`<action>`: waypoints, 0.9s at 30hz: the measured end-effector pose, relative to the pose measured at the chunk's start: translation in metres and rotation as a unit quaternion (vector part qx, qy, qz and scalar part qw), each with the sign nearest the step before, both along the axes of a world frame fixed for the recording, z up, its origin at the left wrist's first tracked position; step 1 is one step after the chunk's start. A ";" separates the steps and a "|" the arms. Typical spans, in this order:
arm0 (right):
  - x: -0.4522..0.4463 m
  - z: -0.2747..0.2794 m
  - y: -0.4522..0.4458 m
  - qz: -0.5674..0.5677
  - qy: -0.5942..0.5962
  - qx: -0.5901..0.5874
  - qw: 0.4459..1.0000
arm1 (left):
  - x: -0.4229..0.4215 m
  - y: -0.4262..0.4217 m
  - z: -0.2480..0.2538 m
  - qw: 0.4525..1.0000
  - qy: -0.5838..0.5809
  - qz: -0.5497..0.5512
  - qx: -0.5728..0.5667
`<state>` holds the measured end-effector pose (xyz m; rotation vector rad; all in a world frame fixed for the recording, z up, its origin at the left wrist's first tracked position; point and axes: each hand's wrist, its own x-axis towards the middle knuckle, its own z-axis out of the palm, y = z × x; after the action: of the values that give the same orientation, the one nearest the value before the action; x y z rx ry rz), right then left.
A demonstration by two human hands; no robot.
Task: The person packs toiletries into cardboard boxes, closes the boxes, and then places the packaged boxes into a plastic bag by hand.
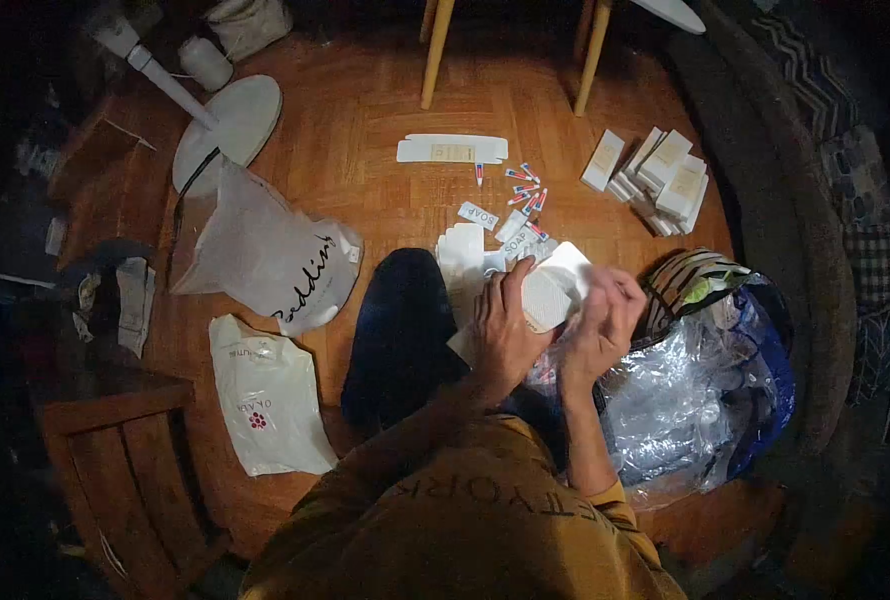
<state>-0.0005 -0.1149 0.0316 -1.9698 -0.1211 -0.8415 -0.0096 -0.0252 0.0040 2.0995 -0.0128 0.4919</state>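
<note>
Parquet floor [355, 120]: stacked boxes [670, 175] 2 o'clock, stuffed bag [695, 390] 4. Left hand [505, 322] pinching white card [548, 298]; right hand's [603, 322] grip unclear, blurred.

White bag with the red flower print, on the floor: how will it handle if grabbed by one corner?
The white bag will probably sag and fold, since its edges look creased and thin. It looks fairly flat, so likely light for its size, though its contents are hidden. Lying flat, it should slide rather than roll.

wooden furniture [125, 405] lower left; round white base [252, 108] upper left
</note>
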 end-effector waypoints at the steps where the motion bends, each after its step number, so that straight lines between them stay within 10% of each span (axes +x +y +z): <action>1: -0.004 0.002 0.001 -0.041 0.013 0.093 0.995 | -0.002 -0.001 0.006 1.000 -0.003 0.000 -0.001; 13: -0.046 -0.031 -0.024 0.147 0.300 0.267 0.904 | -0.036 0.012 -0.020 0.900 0.170 -0.244 -0.318; 25: -0.071 -0.050 -0.027 0.047 0.262 0.283 0.921 | -0.015 0.018 -0.048 0.896 0.166 -0.291 -0.292; 27: -0.069 -0.044 -0.024 0.043 0.259 0.303 0.916 | 0.001 0.030 -0.031 0.860 0.304 -0.359 -0.196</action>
<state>-0.0693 -0.1389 -0.0129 -1.5124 0.3282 -0.2255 -0.0091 0.0043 -0.0273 1.6010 -0.2933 -0.5840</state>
